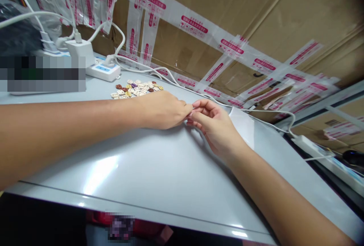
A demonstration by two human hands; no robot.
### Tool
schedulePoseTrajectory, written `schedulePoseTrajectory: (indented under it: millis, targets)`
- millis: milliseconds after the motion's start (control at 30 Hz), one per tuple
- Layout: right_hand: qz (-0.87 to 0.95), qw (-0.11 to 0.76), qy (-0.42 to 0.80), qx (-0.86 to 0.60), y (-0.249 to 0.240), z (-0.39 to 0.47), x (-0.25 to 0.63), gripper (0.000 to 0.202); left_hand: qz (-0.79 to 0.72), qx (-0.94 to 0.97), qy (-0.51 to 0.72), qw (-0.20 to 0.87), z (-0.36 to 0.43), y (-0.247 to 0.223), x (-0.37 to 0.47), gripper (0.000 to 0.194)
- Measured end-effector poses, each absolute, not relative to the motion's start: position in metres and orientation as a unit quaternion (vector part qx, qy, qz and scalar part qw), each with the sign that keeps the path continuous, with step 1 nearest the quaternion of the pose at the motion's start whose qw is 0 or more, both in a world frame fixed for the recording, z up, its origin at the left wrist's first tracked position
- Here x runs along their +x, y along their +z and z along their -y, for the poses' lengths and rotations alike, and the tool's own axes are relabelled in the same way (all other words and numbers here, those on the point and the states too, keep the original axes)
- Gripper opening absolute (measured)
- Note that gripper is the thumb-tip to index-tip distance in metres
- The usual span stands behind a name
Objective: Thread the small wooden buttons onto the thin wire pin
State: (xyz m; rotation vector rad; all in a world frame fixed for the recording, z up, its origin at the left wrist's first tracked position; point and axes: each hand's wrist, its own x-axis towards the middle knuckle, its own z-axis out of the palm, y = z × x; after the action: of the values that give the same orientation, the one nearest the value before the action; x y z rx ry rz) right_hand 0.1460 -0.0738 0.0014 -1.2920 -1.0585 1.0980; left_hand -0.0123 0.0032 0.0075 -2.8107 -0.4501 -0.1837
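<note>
My left hand (165, 108) reaches in from the left, low over the table, with its fingers bent and closed. My right hand (216, 126) comes from the lower right, thumb and fingertips pinched together. The fingertips of both hands meet over the middle of the table, and whatever they pinch is hidden or too small to name. Just beyond my left hand lies a loose spread of small buttons (138, 88) in cream, yellow, brown and purple. My left wrist and hand cover part of that spread's near edge.
A grey-white table (159, 177) lies beneath my hands. Behind it stand taped cardboard boxes (182, 45). At back left sits a power strip (104, 71) with plugs and white cables. A white sheet (243, 124) lies past my right hand; another power strip (327, 157) is at far right.
</note>
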Motion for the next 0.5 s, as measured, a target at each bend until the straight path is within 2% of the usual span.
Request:
schedulePoseTrajectory:
  millis: [500]
  targets:
    - [0.447, 0.521, 0.476, -0.550, 0.0033, 0.0740, 0.1465, 0.032, 0.175, -0.975, -0.052, 0.130, 0.0029, 0.0090, -0.0153, 0.024]
